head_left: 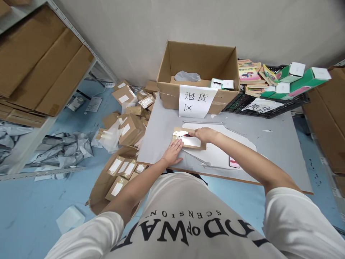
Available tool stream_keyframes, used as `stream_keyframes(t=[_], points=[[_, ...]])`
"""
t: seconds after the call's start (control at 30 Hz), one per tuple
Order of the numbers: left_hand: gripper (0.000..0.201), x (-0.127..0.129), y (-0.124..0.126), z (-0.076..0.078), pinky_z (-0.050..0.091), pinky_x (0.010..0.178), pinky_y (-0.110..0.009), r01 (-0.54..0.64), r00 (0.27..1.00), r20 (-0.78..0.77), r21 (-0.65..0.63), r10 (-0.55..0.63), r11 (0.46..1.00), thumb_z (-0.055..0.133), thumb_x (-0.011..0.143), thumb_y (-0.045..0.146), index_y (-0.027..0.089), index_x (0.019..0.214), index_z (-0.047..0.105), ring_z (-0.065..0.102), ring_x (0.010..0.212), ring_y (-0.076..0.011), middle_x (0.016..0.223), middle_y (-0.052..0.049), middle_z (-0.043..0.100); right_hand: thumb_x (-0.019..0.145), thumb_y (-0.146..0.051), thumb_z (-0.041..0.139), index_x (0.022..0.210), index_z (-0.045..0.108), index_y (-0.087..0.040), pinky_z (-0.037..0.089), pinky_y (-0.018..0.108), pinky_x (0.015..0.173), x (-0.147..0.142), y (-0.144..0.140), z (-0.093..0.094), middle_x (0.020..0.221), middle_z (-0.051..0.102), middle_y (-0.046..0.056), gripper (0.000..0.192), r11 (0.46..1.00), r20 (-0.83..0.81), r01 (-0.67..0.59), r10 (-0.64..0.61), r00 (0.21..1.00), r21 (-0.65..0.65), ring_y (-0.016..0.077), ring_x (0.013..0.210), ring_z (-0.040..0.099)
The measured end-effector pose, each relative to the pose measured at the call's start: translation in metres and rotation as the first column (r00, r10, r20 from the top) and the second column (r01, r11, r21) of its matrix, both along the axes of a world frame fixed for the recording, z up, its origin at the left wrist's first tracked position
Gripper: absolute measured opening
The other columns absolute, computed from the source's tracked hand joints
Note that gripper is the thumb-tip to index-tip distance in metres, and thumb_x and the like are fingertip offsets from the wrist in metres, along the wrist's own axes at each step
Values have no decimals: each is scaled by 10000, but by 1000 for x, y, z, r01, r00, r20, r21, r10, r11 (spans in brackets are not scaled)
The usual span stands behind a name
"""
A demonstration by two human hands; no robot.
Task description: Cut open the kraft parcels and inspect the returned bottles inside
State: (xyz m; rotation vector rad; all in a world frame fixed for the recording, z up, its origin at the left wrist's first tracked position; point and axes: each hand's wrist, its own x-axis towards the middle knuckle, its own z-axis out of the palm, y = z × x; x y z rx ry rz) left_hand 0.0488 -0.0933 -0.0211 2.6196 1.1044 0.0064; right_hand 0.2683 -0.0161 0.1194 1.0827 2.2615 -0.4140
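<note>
A small taped cardboard box (190, 145) with a white label lies near the front of the grey-topped table (272, 151). My left hand (174, 151) rests flat at its near left corner, fingers stretched out over the edge. Closed around a red and black box cutter (187, 135), my right hand (205, 134) is above the box's far right side. The cutter's tip points left over the label and the clear tape at the box's left end. Whether the blade is in the tape is too small to tell. White sheets (221, 153) lie partly under the box.
A large open carton (167, 97) with a handwritten sign stands at the back, beside a black crate (242, 104) of books and green boxes. A phone (234, 162) lies near the front edge. Parcels (133, 126) are heaped on the floor left, with an open carton (97, 192) of small boxes.
</note>
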Motion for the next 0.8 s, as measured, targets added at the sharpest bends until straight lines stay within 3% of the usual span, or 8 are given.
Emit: stream_keyframes(t=[0.2,0.57,0.8], points=[[919,0,0,0,117,1145,-475,-3,1000,22,2,3,1000,562,772,458,104,1488,106,72,1443,-296,1553,-165,153,878,-113,419,1434,360,-289,450,312,707,12,-5,4,1155,630,155,587,999,27,34,-34,999,3,272,956,650],[913,4,1,2,106,1151,-464,-30,1000,6,-9,30,1000,551,778,487,85,1484,136,101,1439,-295,1546,-162,184,815,-26,419,1426,371,-319,446,320,676,69,-25,2,1123,632,140,679,997,77,81,-82,994,15,285,943,645],[932,8,1,4,107,1152,-464,-44,999,-1,-14,44,999,567,765,502,103,1486,133,114,1436,-303,1541,-163,200,765,5,416,1427,357,-353,420,305,628,113,-41,1,1013,647,119,755,990,66,139,-139,988,9,247,831,652]])
